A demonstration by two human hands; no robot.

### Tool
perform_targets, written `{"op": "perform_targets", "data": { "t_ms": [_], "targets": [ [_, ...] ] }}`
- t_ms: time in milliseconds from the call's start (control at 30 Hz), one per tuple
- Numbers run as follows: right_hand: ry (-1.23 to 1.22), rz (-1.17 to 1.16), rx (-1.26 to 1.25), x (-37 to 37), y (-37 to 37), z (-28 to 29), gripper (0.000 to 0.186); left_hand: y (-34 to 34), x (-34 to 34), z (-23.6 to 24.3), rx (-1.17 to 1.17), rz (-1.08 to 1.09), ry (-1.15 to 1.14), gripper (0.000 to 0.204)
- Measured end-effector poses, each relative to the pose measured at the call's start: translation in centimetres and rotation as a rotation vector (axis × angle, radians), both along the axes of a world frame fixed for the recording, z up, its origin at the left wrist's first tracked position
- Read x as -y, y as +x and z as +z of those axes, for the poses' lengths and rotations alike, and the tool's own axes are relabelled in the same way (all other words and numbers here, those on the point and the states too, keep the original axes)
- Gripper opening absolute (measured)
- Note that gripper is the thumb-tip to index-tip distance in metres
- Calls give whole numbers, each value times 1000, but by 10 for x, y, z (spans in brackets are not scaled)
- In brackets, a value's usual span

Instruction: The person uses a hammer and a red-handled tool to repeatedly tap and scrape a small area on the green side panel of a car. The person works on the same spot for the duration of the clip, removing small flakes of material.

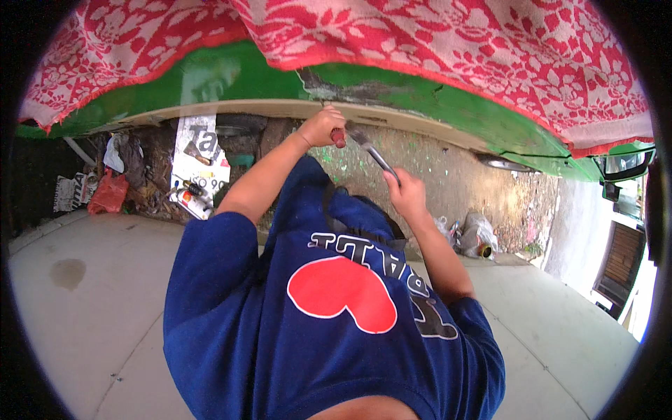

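My left hand [320, 127] is closed around a red-handled tool [338, 138] and holds it against the beige lower edge [231, 108] of a green vehicle body [448, 105]. My right hand [404, 190] grips a long grey metal tool [369, 150]. Its far end lies right beside the red handle. A red and white patterned cloth [434, 42] is draped over the top of the green body. My blue shirt [336, 315] with a red heart fills the lower middle of the view.
A printed sheet [199, 164] with small tools on it lies on the dirt under the vehicle. A red plastic bag [108, 194] is at the left. Clear plastic bags [476, 234] sit at the right. Pale concrete paving [84, 294] surrounds me. The vehicle's side mirror [626, 166] is at the far right.
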State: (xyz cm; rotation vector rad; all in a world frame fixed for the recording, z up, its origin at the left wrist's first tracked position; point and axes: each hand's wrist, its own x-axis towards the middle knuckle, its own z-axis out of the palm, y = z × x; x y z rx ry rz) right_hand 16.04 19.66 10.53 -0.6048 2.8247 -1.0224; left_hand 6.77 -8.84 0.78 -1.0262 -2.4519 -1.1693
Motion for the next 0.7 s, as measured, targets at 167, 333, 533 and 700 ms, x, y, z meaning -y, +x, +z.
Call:
{"op": "perform_targets", "data": {
  "t_ms": [167, 333, 533, 700],
  "targets": [
    [-46, 76, -76, -8, 2, -6, 23, -7, -2, 11, 49, 6, 118, 20],
    [-209, 88, -83, -11, 11, 8, 23, -6, -2, 9, 86, 67, 129, 16],
    [-105, 40, -13, -1, -2, -1, 22, -4, -9, 8, 55, 41, 57, 24],
    [-197, 10, -44, -15, 13, -4, 22, -3, -10, 9, 45, 85, 136, 25]
  ]
}}
